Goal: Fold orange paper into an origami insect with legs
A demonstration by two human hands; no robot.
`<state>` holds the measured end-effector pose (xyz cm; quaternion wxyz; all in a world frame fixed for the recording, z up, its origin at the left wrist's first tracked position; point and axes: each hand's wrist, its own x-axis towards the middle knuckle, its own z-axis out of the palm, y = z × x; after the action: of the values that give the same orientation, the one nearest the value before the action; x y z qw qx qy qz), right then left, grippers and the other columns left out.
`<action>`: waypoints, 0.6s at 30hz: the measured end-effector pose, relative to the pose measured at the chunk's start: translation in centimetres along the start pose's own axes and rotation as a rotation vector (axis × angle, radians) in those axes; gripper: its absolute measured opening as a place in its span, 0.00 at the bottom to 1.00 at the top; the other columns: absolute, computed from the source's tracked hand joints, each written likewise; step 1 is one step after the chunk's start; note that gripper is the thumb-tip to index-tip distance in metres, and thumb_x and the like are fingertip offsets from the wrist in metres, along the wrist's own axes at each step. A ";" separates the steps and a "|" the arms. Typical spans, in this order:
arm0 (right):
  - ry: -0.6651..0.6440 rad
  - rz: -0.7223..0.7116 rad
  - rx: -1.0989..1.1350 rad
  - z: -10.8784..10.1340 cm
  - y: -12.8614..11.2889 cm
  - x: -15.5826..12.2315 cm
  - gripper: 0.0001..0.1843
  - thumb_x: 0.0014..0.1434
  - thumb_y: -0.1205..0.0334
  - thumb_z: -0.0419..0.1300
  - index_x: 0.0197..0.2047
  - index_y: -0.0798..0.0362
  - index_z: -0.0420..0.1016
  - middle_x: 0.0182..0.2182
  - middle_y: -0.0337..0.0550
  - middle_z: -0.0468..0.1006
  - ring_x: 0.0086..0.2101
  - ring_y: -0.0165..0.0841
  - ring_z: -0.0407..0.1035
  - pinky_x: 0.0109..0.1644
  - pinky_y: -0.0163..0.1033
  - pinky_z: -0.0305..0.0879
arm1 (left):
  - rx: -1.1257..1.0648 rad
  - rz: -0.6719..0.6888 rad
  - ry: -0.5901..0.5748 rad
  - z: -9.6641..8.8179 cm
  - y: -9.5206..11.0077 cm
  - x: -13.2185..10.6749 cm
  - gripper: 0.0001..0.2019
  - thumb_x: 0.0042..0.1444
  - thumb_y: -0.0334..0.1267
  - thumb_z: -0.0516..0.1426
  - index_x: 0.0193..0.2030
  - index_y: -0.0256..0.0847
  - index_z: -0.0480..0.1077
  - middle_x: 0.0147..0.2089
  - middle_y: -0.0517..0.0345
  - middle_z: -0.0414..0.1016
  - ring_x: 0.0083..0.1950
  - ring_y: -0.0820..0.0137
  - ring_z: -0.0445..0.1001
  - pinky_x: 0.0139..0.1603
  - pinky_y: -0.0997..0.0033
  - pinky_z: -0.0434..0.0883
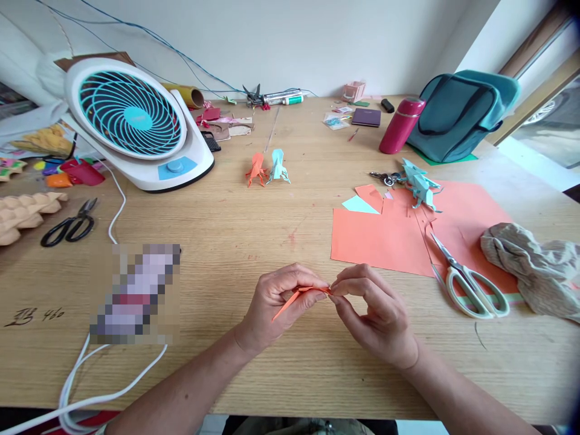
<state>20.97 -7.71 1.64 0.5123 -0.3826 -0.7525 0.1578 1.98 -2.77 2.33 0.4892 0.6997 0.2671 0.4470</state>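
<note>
Near the front of the table, my left hand [283, 302] is closed on a folded piece of orange paper [290, 302], with one narrow point sticking out below the fingers. My right hand [374, 311] pinches the paper's other end between thumb and fingertips; that end is mostly hidden. Further back stand an orange paper figure [257, 168] and a light blue paper figure [278, 165], side by side. A larger light blue folded figure [419, 181] lies on orange paper sheets [380, 238] to the right.
Scissors with pale handles [475, 290] lie on the right, beside a crumpled grey cloth [532, 266]. A white fan [181, 163] and black-handled scissors [70, 226] are on the left. A pink flask [401, 127] and teal bag [462, 121] stand at the back right. White cables [67, 386] run front left.
</note>
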 end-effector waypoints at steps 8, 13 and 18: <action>0.060 0.133 0.081 1.0 0.1 -0.1 0.11 0.63 0.75 0.59 0.43 0.49 0.72 0.34 0.44 0.75 0.36 0.36 0.72 0.38 0.43 0.69 | 0.094 0.059 0.013 0.1 0.6 0.0 0.04 0.62 0.30 0.63 0.40 0.39 0.80 0.35 0.53 0.80 0.37 0.70 0.79 0.38 0.72 0.75; 0.057 0.199 0.202 1.0 0.2 -0.2 0.05 0.66 0.69 0.59 0.41 0.49 0.73 0.35 0.44 0.76 0.37 0.36 0.72 0.40 0.43 0.71 | 0.122 0.081 0.018 0.1 0.5 -0.1 0.05 0.62 0.30 0.62 0.41 0.40 0.80 0.37 0.53 0.81 0.37 0.70 0.79 0.38 0.73 0.75; 0.046 0.472 0.444 0.8 0.4 0.1 0.05 0.68 0.59 0.62 0.39 0.50 0.74 0.32 0.41 0.76 0.33 0.31 0.71 0.36 0.36 0.70 | 0.154 0.089 0.010 0.1 0.2 -0.3 0.05 0.62 0.28 0.62 0.42 0.40 0.78 0.37 0.54 0.81 0.38 0.72 0.79 0.39 0.75 0.74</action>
<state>20.39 -7.19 1.10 0.5491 -0.4290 -0.5786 0.4238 1.93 -3.14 2.41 0.4123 0.7441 0.2720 0.4498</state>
